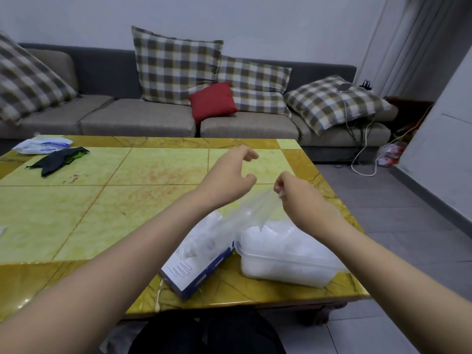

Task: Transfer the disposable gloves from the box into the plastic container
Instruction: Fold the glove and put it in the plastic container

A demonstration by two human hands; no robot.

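One thin clear glove [258,208] hangs from my right hand [298,198]. My right fingers [280,185] pinch its top end tight. The glove hangs down between the box [189,274] and the plastic container [286,267]. These two sit just beside each other, near the front edge of the bench [102,200].

The container is heaped with white gloves [275,238], higher than its rim. More gloves puff out of the top of the box. My left hand [229,175] hovers over the bench. Its fingers are apart and a bit bent, and they hold nothing.

I think a few things could go wrong. The glove is very light and floppy, so if I let go too high it may drift and land on the bench. The pile in the container is so tall that one more glove may slide off, or push others over the rim. I cannot tell if the low end of my glove is stuck to the ones in the box. If it is, a pull may drag a whole clump out.
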